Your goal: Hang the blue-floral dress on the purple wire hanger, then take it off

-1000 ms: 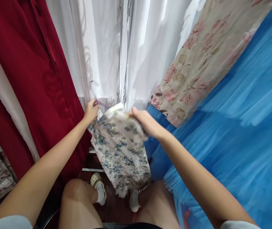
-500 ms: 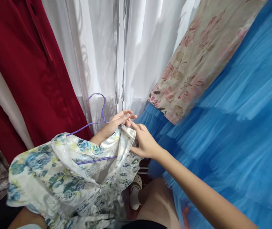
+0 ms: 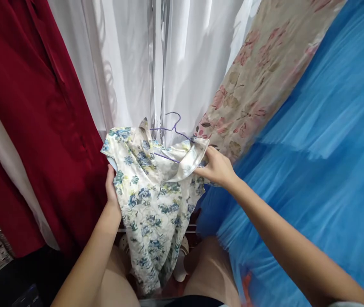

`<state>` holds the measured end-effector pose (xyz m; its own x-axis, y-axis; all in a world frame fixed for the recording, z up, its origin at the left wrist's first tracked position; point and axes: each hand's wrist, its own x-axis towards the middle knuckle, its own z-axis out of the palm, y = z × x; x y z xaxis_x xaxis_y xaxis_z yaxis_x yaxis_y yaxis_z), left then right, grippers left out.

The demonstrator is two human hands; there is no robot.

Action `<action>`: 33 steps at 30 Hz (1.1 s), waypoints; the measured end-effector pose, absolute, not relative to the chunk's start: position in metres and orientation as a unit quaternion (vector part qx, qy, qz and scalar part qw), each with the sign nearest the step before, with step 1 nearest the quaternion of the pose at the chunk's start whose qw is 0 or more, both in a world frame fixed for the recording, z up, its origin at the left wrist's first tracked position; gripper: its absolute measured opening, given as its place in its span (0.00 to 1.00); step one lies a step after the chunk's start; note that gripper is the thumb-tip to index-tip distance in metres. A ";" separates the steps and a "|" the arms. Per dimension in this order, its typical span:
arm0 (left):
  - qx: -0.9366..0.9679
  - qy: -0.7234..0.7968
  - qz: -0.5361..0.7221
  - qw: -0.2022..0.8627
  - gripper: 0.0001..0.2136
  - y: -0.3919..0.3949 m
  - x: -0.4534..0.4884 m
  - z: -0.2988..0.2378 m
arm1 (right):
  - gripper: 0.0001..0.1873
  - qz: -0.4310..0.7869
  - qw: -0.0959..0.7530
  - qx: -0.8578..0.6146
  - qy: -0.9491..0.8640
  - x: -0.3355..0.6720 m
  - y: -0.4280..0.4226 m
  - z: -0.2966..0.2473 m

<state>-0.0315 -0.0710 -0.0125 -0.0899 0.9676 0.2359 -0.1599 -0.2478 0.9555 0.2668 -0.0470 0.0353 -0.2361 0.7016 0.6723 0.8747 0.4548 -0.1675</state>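
Observation:
A white dress [image 3: 156,213] with blue, green and yellow flowers hangs in front of me on a thin purple hanger [image 3: 174,128]. Its neckline gapes, with the hanger's lower bar showing inside. My right hand [image 3: 219,168] pinches the neckline and shoulder on the right, thumb in front. At the left side, under the sleeve, my left hand [image 3: 113,192] holds the dress edge; most of its fingers are hidden behind the cloth. The hem hangs down between my knees.
A dark red garment [image 3: 63,128] hangs at left, white curtains [image 3: 195,55] behind. On the right are a beige floral garment [image 3: 249,85] and a blue tulle skirt [image 3: 313,170]. A black surface [image 3: 25,277] lies at lower left.
The dress has swung upright and farther away, and the hanger has shifted right. My left hand has left the neckline and moved to the dress's left side. My right hand has moved slightly right.

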 end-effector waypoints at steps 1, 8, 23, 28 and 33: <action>0.468 0.405 0.641 0.454 0.33 -0.078 -0.041 -0.024 | 0.35 -0.129 0.339 -0.510 -0.780 0.263 -0.042 0.045; 0.349 0.442 0.691 0.453 0.21 -0.106 -0.054 -0.091 | 0.44 -0.103 0.278 -0.400 -0.867 0.262 -0.041 0.060; 0.382 0.526 0.672 0.356 0.16 -0.158 -0.015 -0.123 | 0.17 0.510 0.486 -0.387 -0.595 0.147 -0.128 -0.121; 0.372 0.537 0.680 0.333 0.19 -0.170 -0.024 -0.119 | 0.17 0.544 0.532 -0.355 -0.543 0.120 -0.130 -0.126; 0.358 0.526 0.763 0.109 0.16 -0.187 -0.002 -0.147 | 0.16 0.577 0.549 -0.379 -0.472 0.133 -0.160 -0.137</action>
